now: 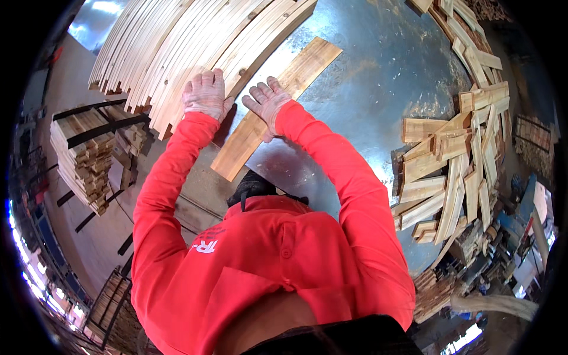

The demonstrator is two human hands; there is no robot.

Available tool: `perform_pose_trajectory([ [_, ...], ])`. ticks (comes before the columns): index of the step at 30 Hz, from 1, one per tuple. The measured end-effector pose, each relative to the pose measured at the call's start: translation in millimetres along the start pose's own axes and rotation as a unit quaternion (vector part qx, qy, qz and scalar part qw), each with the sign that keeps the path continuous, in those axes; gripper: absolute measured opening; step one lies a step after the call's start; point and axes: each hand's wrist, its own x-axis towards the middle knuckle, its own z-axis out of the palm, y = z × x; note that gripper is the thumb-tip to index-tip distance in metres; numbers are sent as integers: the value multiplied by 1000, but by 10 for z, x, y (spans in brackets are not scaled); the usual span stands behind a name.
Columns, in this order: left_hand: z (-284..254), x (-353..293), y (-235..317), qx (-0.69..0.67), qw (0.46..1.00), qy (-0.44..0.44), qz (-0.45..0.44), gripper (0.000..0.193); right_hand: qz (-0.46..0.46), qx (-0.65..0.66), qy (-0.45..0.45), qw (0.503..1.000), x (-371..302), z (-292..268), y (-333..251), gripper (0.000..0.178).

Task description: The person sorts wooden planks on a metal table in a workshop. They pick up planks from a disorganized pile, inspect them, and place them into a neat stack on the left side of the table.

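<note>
Standing rack: a pile of boards point(74, 157) with dark bars point(106, 131), left of the left fingers point(205, 81) and nearer the body.
Stack point(171, 47): pale slats packed side by side, under the left fingers and running away ahead of them, their near ends stepped.
Left hand point(204, 102): laid on the right near part of the stack; fingers close together, thumb set apart to the right.
Board point(310, 62): one loose brown plank, slanting beneath the right fingers point(258, 94); its far end lies ahead and right of them, its near end back and left.
Right hand point(276, 109): across the middle of the board; fingers spread past its left edge, thumb by its right edge. Whether they grip, I cannot tell.
Table point(378, 65): shiny metal, spreading right of the right fingers, dusted with chips.
Offcuts point(452, 183): short pieces heaped crosswise, well to the right of the right fingers.
</note>
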Motion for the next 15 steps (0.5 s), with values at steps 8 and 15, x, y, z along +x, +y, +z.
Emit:
perform_pose_trajectory([
  [8,177,-50,-122,-60,993,91,34,71,2,-11,-183,983,-92,-476,82,76],
  [15,-455,-311,-76,-304,946,-81,82,74,9,-87,321,943,-992,-563,694,56],
])
